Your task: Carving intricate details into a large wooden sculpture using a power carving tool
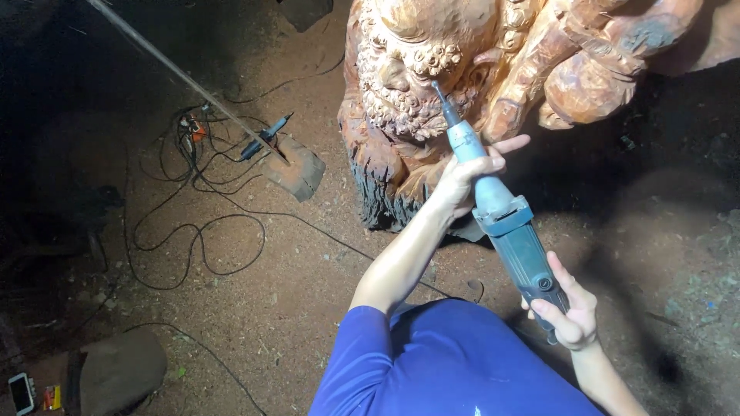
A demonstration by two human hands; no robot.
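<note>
Crouched over a floor of red-brown sawdust and dirt [308,262], dark at its edges and lit only around the work, I steady a long blue-grey die grinder [501,216] with both hands. My right hand [566,308], nearest me, wraps closed around the tool's rear grip; my left hand [470,173] curls around its narrow neck farther forward, the index finger stretched out straight. The grinder's long axis runs diagonally from lower right to upper left, its thin bit pointing up and away from me, the tip meeting the curly carved beard of a large reddish wooden sculpture [416,85]. Beyond my left arm, black cables [193,231] loop over the ground, and a second blue power tool [262,139] lies well apart beside a flat wooden offcut [301,173].
</note>
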